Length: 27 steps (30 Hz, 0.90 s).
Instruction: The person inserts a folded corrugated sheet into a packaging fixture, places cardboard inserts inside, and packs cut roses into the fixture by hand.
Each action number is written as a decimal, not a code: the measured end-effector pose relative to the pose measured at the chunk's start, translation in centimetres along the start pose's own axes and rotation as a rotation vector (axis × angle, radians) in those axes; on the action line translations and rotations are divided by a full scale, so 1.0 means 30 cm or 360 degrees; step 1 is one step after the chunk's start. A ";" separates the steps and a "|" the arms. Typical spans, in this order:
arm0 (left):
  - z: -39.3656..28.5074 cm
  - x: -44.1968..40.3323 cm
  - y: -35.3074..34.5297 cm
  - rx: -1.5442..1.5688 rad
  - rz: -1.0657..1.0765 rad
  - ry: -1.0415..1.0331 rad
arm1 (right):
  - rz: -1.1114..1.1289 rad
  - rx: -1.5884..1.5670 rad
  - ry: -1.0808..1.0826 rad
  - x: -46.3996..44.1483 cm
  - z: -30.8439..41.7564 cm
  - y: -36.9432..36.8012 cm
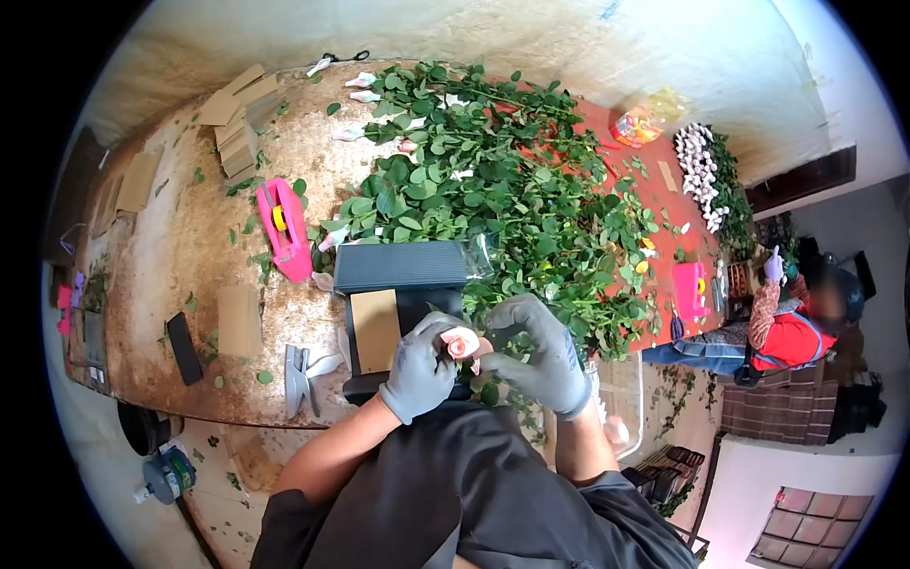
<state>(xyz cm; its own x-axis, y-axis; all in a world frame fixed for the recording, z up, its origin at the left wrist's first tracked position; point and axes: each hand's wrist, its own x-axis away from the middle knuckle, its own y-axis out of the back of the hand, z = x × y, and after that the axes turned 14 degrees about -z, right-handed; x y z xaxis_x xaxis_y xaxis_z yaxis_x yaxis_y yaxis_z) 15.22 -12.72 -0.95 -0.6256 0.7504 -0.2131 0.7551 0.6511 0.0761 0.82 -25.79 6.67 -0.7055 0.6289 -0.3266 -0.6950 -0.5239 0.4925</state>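
Observation:
A pale pink rose (459,342) is in my left hand (420,368), whose grey-gloved fingers are closed around it just below the bloom. My right hand (542,356), also in a grey glove, is just right of the bloom with thumb and fingers curved and apart. A loose-looking pink petal (484,348) shows by its thumb; I cannot make out whether it is pinched. Beneath my hands lies a black stand (417,308) with a ridged top bar (400,266) and a brown cardboard piece (375,329).
Leafy rose stems (493,180) are heaped across the table. On the left are a pink tape dispenser (286,230), a stapler (298,381), cardboard stacks (237,142) and a dark phone-like slab (184,349). Bundled roses (699,171) and a person in red (796,332) are at the right.

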 end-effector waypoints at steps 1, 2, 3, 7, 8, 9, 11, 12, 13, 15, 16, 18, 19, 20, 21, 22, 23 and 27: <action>0.005 -0.001 0.002 -0.0003 0.0012 -0.0002 | 0.0021 -0.0035 -0.0042 0.006 -0.001 -0.003; 0.012 -0.004 0.001 -0.0012 0.0032 0.0001 | 0.0077 -0.0045 -0.0027 0.003 -0.003 -0.002; 0.015 -0.006 -0.001 -0.0019 0.0056 0.0004 | 0.0054 -0.0042 -0.0036 0.003 -0.008 -0.004; 0.004 -0.010 -0.003 0.0004 0.0104 0.0022 | 0.0073 -0.0024 -0.0005 0.010 -0.007 -0.014; 0.011 -0.011 0.000 -0.0015 0.0100 -0.0003 | 0.0082 -0.0043 0.0017 0.010 -0.012 -0.016; 0.018 -0.012 0.003 -0.0036 0.0093 -0.0031 | 0.0092 -0.0064 0.0042 0.009 -0.016 -0.020; 0.029 -0.008 0.005 -0.0043 0.0099 -0.0006 | 0.0058 -0.0045 0.0039 0.007 -0.014 -0.026; 0.037 -0.003 0.004 -0.0040 0.0084 0.0024 | 0.0063 -0.0028 0.0038 0.005 -0.016 -0.029; 0.052 0.006 0.003 -0.0050 0.0105 0.0019 | 0.0067 -0.0011 0.0037 0.006 -0.015 -0.033; 0.071 0.016 -0.002 0.0107 0.0084 0.0311 | -0.0011 0.0029 0.0046 0.007 0.003 -0.046; 0.068 0.014 -0.003 0.0100 0.0101 0.0307 | -0.0067 0.0075 0.0060 0.007 0.009 -0.054; 0.051 0.010 -0.009 -0.0024 -0.0012 0.0104 | -0.0186 0.0120 0.0180 0.006 0.010 -0.072; 0.042 0.008 -0.015 -0.0029 -0.0001 0.0100 | -0.0288 0.0167 0.0305 0.006 0.010 -0.076; 0.033 0.005 -0.019 -0.0015 -0.0017 0.0082 | -0.0298 0.0166 0.0302 0.009 0.009 -0.076; 0.030 0.003 -0.021 -0.0002 -0.0036 0.0066 | -0.0283 0.0185 0.0330 0.013 0.008 -0.077; 0.030 0.002 -0.020 -0.0007 -0.0031 0.0065 | -0.0266 0.0203 0.0359 0.018 0.008 -0.078; 0.031 0.002 -0.018 -0.0034 -0.0008 0.0030 | -0.0248 0.0221 0.0388 0.022 0.008 -0.079; 0.017 0.000 -0.017 -0.0102 0.0016 -0.0025 | -0.0272 0.0222 0.0345 0.031 0.009 -0.071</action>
<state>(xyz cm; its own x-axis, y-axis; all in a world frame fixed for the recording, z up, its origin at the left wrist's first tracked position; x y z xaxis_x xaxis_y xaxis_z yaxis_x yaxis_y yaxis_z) 14.93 -13.10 -1.50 -0.6146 0.7554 -0.2273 0.7469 0.6499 0.1404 1.68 -23.94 5.54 -0.6038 0.5561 -0.5712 -0.7908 -0.3276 0.5169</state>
